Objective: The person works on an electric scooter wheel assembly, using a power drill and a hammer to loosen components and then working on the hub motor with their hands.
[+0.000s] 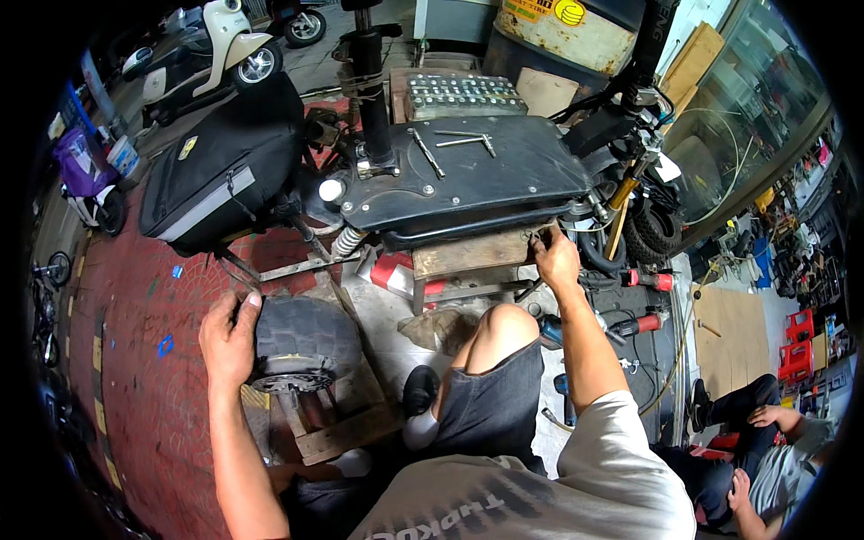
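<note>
In front of me an electric scooter with a flat black deck rests over a low wooden stool. At lower left, a small wheel with a knobbly black tyre sits on a wooden stand. My left hand is against the tyre's left side, its fingers curled and partly hidden. My right hand is at the stool's right end, just under the deck's edge. Its fingers are bent together, and what they hold is hidden. On the deck lie a T-handle wrench and a straight metal tool.
A black bag stands left of the deck. Behind the deck is a tray of sockets. Red power tools lie at right on a dark mat. A seated person is at lower right. Parked scooters stand far left.
</note>
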